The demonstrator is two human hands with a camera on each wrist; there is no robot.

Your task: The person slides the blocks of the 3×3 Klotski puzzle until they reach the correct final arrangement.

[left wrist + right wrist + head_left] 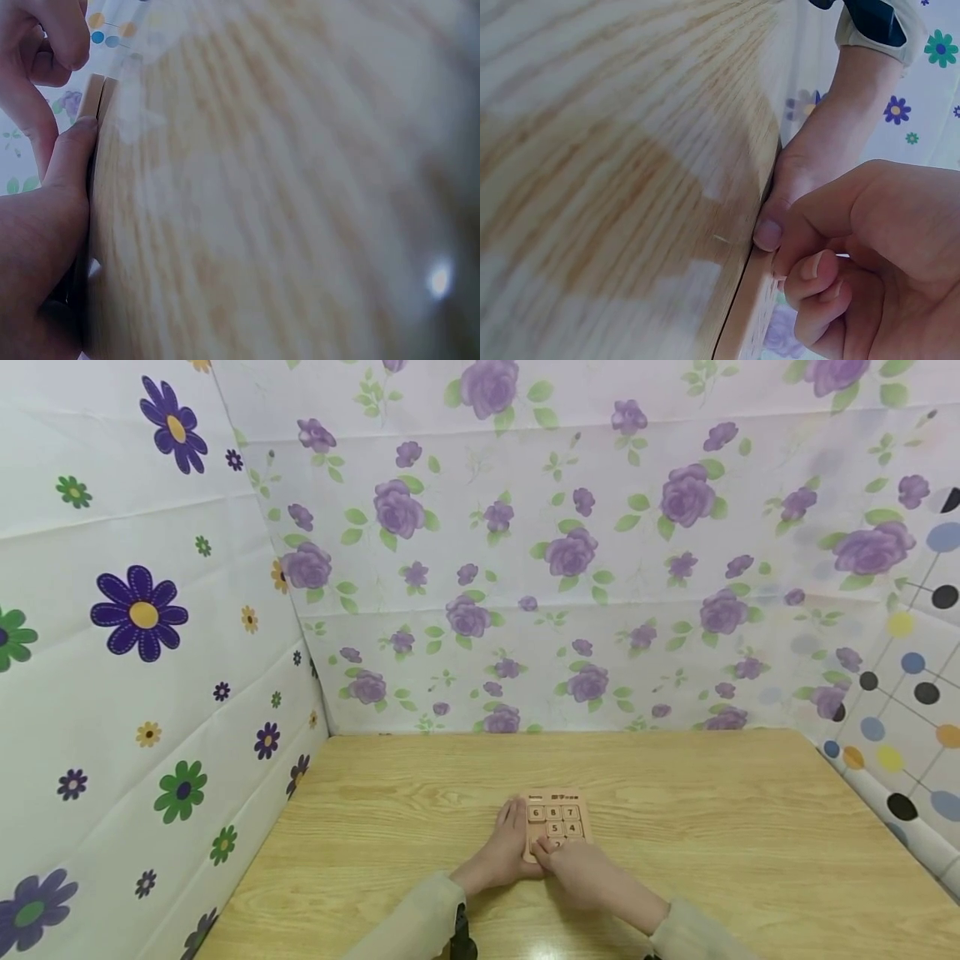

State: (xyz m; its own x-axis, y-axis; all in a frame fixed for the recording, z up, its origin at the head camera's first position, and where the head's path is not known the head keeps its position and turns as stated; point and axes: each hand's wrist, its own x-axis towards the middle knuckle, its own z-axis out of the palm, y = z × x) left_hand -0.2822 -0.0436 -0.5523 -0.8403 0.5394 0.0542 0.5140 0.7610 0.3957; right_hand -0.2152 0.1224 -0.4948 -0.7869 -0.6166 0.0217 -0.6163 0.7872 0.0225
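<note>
A wooden number sliding puzzle [534, 797] lies flat on the table, with tiles 6, 8 and 7 in the top row. In the middle row are 5 and 4, with a gap at left. My left hand [504, 852] holds the board, fingers along its left side and thumb at its near edge; in the left wrist view the thumb [71, 154] touches that edge. My right hand [581, 870] reaches over the lower row, a fingertip touching the lower-left area. Its other fingers [821, 296] are bent. The hand hides part of the bottom row.
The wood-grain table [712, 827] extends around the board. A white flowered cloth [465, 568] hangs behind it, with another patterned cloth [142, 693] along the left and a dotted one [915, 693] on the right. Dark wrist straps sit at the sleeves.
</note>
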